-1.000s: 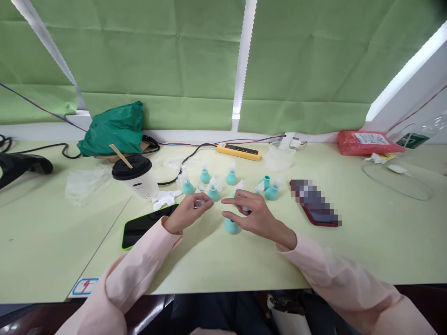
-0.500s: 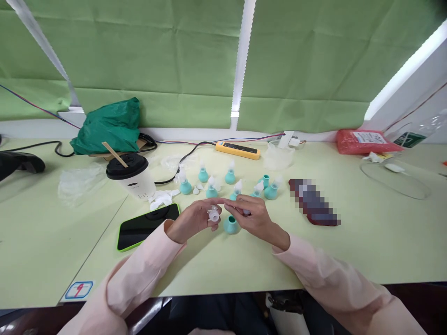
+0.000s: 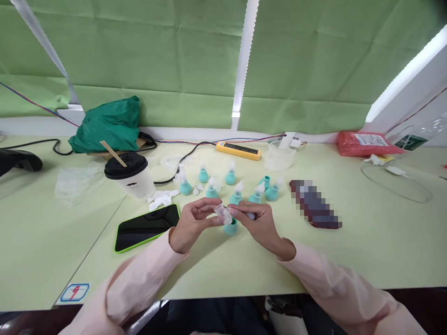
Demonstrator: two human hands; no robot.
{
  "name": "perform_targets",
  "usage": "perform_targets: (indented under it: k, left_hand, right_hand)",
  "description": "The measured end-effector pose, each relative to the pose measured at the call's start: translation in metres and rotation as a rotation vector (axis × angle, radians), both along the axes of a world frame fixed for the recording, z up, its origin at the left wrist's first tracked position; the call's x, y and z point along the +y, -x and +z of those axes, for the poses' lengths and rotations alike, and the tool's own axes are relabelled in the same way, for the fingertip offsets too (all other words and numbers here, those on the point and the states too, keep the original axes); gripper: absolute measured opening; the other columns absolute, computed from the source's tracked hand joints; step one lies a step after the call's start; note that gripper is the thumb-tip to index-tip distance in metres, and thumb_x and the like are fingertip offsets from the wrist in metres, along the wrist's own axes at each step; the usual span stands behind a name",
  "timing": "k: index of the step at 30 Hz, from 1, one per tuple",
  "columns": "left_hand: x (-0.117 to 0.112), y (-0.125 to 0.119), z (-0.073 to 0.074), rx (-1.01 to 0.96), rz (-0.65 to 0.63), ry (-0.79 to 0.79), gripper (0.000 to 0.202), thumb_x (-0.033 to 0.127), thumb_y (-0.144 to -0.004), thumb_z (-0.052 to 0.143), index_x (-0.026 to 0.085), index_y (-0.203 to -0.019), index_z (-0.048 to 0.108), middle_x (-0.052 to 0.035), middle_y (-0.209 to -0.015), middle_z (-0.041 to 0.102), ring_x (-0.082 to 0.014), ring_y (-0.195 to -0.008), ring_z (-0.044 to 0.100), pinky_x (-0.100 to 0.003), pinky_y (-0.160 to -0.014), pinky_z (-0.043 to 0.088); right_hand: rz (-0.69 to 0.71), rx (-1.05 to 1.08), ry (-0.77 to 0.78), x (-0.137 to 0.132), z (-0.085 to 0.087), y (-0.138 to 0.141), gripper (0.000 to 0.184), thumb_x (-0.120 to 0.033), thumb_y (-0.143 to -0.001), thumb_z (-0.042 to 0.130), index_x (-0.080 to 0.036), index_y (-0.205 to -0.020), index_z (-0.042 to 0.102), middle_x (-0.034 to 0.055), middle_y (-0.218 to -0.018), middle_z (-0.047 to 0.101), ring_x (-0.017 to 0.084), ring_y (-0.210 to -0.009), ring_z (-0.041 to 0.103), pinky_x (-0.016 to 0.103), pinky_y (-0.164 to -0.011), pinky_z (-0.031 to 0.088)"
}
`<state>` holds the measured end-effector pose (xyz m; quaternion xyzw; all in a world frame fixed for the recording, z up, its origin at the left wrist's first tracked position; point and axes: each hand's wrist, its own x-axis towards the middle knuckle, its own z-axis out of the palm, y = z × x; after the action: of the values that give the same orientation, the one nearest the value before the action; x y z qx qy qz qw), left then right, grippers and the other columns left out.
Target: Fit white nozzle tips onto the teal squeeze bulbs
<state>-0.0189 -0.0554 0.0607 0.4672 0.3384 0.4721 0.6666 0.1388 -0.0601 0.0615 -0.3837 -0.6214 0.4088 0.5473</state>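
Note:
My left hand (image 3: 195, 222) pinches a small translucent plastic nozzle (image 3: 220, 210) between thumb and fingers. My right hand (image 3: 256, 223) meets it from the other side, its thumb and forefinger closed on a soft whitish tip (image 3: 228, 217) at the nozzle's end. Another pale piece (image 3: 250, 216) shows under the curled fingers of that hand. Just below both hands stands a teal squeeze bulb (image 3: 230, 229) with an uncapped neck, partly covered by the fingers. Beyond them stand several teal bulbs (image 3: 211, 192) with clear nozzles and whitish tips.
Left of my hands lie a green-cased phone (image 3: 146, 228), crumpled tissue (image 3: 162, 199) and a lidded paper cup (image 3: 131, 179). A bare teal bulb (image 3: 266, 181) lies tilted among the others. A blurred dark-red object (image 3: 314, 204) is on the right; a yellow power strip (image 3: 238, 150) lies behind.
My left hand has turned the nozzle from facing me to lying sideways. Both hands have come together, and my right fingertips now touch the whitish tip at its end.

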Motion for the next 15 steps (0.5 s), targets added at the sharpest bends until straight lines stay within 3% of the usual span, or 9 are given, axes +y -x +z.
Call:
perform_targets:
  k: [9,15]
  left_hand:
    - [-0.0035,-0.0030,-0.0002,0.016,0.073,0.052,0.028,0.011,-0.049,0.070,0.014,-0.076,0.062,-0.0022,-0.071,0.065,-0.0143,-0.067,0.059,-0.027,-0.065,0.049]
    - [-0.0027,-0.0025,-0.0007,0.000,0.067,0.057,0.026,0.010,-0.050,0.070,0.013,-0.074,0.062,-0.0024,-0.072,0.065,-0.0135,-0.067,0.059,-0.026,-0.065,0.049]
  right_hand:
    - [-0.128,-0.025,-0.193,-0.0022,-0.0089,0.0035,0.017,-0.016,-0.066,0.059,-0.024,-0.078,0.067,-0.0051,-0.045,0.031,0.006,-0.043,0.029,0.022,-0.041,0.022]
    - [-0.072,-0.059,-0.246,-0.0020,-0.0118,0.0050,0.020,-0.014,-0.067,0.057,-0.023,-0.082,0.066,-0.0053,-0.046,0.028,0.006,-0.043,0.028,0.021,-0.040,0.024]
